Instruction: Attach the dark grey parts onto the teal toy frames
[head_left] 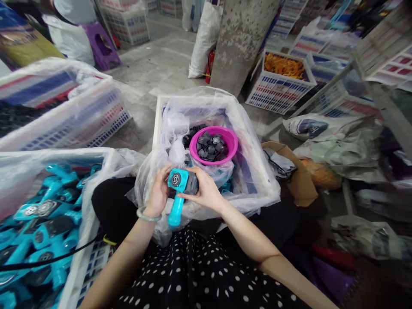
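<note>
Where the turquoise mallet [181, 186] is held: over the lined crate's [272, 186] near edge, handle [174, 212] directed toward the body.
Left hand [157, 192]: the turquoise side is steadied by the fingers.
Right hand [208, 189]: the dark end [192, 183] is gripped.
Handling: both sides should be supported evenly; the emblem [176, 179] is best kept uncovered.

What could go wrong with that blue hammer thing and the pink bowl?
The turquoise hammer could slip, since only the left hand and right hand hold it up. A bump might tip the pink bowl, spilling its small dark pieces. Spilled ones might hide in the bunched clear plastic beside it.
</note>
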A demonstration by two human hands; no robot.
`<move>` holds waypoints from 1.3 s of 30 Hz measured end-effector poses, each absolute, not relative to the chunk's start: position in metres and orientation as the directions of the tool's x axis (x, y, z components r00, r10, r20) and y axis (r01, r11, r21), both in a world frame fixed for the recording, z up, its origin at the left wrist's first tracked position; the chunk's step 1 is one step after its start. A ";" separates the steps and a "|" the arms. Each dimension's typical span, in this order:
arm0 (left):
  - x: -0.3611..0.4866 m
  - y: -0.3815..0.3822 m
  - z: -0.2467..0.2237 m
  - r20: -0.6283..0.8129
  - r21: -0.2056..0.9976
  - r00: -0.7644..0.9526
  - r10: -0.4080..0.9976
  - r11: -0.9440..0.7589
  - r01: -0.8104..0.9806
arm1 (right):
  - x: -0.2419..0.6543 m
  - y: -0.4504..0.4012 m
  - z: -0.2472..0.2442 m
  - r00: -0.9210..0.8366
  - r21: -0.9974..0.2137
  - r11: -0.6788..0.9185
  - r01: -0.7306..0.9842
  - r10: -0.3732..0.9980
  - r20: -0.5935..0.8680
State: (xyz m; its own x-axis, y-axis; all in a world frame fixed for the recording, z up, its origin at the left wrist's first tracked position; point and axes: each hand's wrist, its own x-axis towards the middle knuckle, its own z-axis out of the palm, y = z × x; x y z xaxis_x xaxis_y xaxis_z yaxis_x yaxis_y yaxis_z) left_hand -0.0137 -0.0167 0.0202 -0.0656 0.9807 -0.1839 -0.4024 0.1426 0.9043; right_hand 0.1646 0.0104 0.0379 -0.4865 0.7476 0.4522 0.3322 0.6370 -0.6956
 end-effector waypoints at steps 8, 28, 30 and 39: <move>-0.016 -0.022 0.029 -0.023 1.000 0.090 0.996 0.022 0.002 | 0.163 0.015 0.043 -0.602 -0.629 0.698 0.343 0.677 0.424; -0.006 -0.015 0.024 -0.223 0.790 0.069 0.972 0.221 -0.572 | 0.165 0.024 0.027 -0.515 -0.937 0.317 0.149 0.833 0.200; -0.007 -0.016 0.025 -0.285 0.735 0.197 0.938 0.346 -0.583 | 0.161 0.024 0.033 -0.490 -0.923 0.364 0.123 0.831 0.262; -0.033 -0.017 0.025 -0.360 0.821 0.030 0.932 0.332 -0.465 | 0.155 0.022 0.049 -0.436 -0.711 0.637 0.298 0.753 0.492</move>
State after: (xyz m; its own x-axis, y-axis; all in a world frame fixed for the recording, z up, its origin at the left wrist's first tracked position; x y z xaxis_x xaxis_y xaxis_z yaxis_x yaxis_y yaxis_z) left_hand -0.0326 -0.0165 0.0251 0.0301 0.9324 -0.3601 -0.4646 0.3320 0.8209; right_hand 0.1554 0.0220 0.0488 -0.4364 0.7534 0.4919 0.2975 0.6367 -0.7114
